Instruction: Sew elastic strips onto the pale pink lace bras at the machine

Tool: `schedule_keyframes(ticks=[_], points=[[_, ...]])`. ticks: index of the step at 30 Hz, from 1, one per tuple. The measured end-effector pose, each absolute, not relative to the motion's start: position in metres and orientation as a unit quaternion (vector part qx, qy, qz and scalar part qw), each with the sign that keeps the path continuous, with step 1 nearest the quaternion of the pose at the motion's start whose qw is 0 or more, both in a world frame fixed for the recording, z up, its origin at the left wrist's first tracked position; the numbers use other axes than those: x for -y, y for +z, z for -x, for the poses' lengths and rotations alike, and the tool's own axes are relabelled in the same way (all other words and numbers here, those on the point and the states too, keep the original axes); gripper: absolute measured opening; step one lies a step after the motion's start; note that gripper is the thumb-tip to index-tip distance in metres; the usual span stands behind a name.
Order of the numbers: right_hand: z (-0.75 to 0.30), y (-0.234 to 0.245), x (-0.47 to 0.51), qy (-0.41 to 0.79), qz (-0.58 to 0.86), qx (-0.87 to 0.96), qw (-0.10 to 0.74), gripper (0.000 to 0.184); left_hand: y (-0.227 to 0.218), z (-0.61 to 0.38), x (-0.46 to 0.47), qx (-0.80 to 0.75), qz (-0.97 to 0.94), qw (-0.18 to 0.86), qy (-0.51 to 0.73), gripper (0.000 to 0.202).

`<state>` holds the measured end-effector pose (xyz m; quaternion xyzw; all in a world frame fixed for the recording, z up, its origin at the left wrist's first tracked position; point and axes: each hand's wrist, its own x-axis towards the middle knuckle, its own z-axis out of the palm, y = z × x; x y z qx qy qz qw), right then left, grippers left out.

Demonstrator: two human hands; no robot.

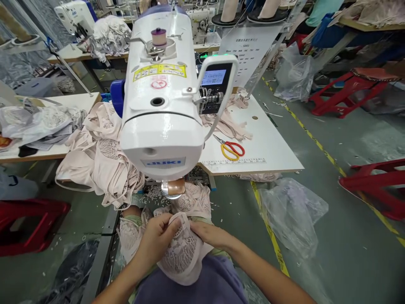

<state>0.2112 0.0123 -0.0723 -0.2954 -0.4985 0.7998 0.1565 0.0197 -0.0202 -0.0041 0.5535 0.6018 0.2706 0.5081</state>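
A pale pink lace garment piece point(183, 251) lies in my lap below the white sewing machine point(161, 97). My left hand point(156, 238) is closed, pinching the upper edge of the lace. My right hand point(210, 234) grips the same lace from the right, fingers pressed on it. Both hands sit just in front of the machine's head, under its lamp point(172, 188).
A heap of pink lace pieces point(101, 156) hangs off the table at left. Red and yellow scissors point(232, 148) lie on the white table point(268, 143) at right. Red stools point(376, 185) and a plastic bag point(291, 211) stand on the floor at right.
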Motion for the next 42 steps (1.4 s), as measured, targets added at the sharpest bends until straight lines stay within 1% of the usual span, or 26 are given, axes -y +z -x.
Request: schedule_keyframes(ticks=[1, 3, 6, 8, 10, 11, 12, 15, 17, 19, 21, 23, 26, 27, 29, 31, 32, 34, 37, 39, 41, 42], points=[[-0.207, -0.070, -0.011, 0.823, 0.295, 0.454, 0.171, 0.057, -0.003, -0.020, 0.020, -0.601, -0.555, 0.509, 0.267, 0.043], [-0.200, -0.067, -0.010, 0.859, 0.308, 0.338, 0.228, 0.047, -0.002, -0.022, 0.020, -0.595, -0.560, 0.512, 0.264, 0.043], [-0.196, -0.066, -0.014, 0.854, 0.361, 0.193, 0.320, 0.036, -0.001, -0.025, 0.020, -0.589, -0.559, 0.518, 0.269, 0.043], [-0.202, -0.064, -0.022, 0.826, 0.384, 0.164, 0.379, 0.032, 0.001, -0.024, 0.019, -0.602, -0.555, 0.509, 0.266, 0.044], [-0.214, -0.057, -0.032, 0.810, 0.375, 0.194, 0.407, 0.028, 0.001, -0.021, 0.017, -0.619, -0.561, 0.485, 0.258, 0.044], [-0.220, -0.052, -0.036, 0.810, 0.364, 0.231, 0.396, 0.027, 0.001, -0.020, 0.016, -0.625, -0.570, 0.471, 0.253, 0.044], [-0.224, -0.046, -0.039, 0.814, 0.352, 0.278, 0.368, 0.025, 0.001, -0.018, 0.015, -0.625, -0.580, 0.460, 0.247, 0.043], [-0.226, -0.026, -0.042, 0.808, 0.319, 0.427, 0.251, 0.023, -0.001, -0.015, 0.012, -0.612, -0.606, 0.452, 0.234, 0.042], [-0.220, -0.016, -0.041, 0.768, 0.321, 0.505, 0.226, 0.026, -0.001, -0.014, 0.011, -0.598, -0.618, 0.456, 0.229, 0.041], [-0.213, -0.011, -0.039, 0.710, 0.335, 0.567, 0.250, 0.025, -0.001, -0.016, 0.011, -0.578, -0.638, 0.447, 0.243, 0.037], [-0.208, -0.009, -0.037, 0.675, 0.341, 0.590, 0.284, 0.023, -0.003, -0.020, 0.014, -0.552, -0.658, 0.421, 0.291, 0.031], [-0.207, -0.009, -0.037, 0.684, 0.336, 0.566, 0.315, 0.022, -0.011, -0.026, 0.019, -0.533, -0.665, 0.393, 0.345, 0.023], [-0.208, -0.010, -0.041, 0.722, 0.336, 0.493, 0.350, 0.021, -0.027, -0.032, 0.028, -0.543, -0.660, 0.350, 0.383, 0.015], [-0.209, -0.011, -0.044, 0.736, 0.339, 0.472, 0.349, 0.021, -0.030, -0.032, 0.028, -0.550, -0.664, 0.325, 0.389, 0.015], [-0.213, -0.013, -0.055, 0.763, 0.348, 0.433, 0.330, 0.026, -0.031, -0.029, 0.024, -0.541, -0.698, 0.260, 0.391, 0.024], [-0.216, -0.013, -0.070, 0.772, 0.365, 0.413, 0.317, 0.034, -0.022, -0.021, 0.014, -0.510, -0.750, 0.205, 0.368, 0.032], [-0.217, -0.013, -0.079, 0.767, 0.376, 0.411, 0.319, 0.037, -0.015, -0.017, 0.008, -0.503, -0.764, 0.198, 0.352, 0.033], [-0.219, -0.011, -0.096, 0.738, 0.392, 0.436, 0.332, 0.039, -0.001, -0.010, -0.004, -0.525, -0.746, 0.235, 0.337, 0.033], [-0.216, -0.007, -0.119, 0.651, 0.418, 0.537, 0.338, 0.031, 0.018, -0.004, -0.015, -0.582, -0.660, 0.339, 0.332, 0.035], [-0.210, -0.004, -0.130, 0.533, 0.429, 0.640, 0.347, 0.024, 0.026, -0.004, -0.018, -0.599, -0.629, 0.383, 0.313, 0.037], [-0.203, -0.004, -0.138, 0.414, 0.428, 0.721, 0.354, 0.018, 0.033, -0.004, -0.020, -0.605, -0.619, 0.402, 0.299, 0.037], [-0.199, -0.004, -0.141, 0.373, 0.424, 0.745, 0.355, 0.017, 0.036, -0.004, -0.020, -0.604, -0.617, 0.406, 0.300, 0.036]])
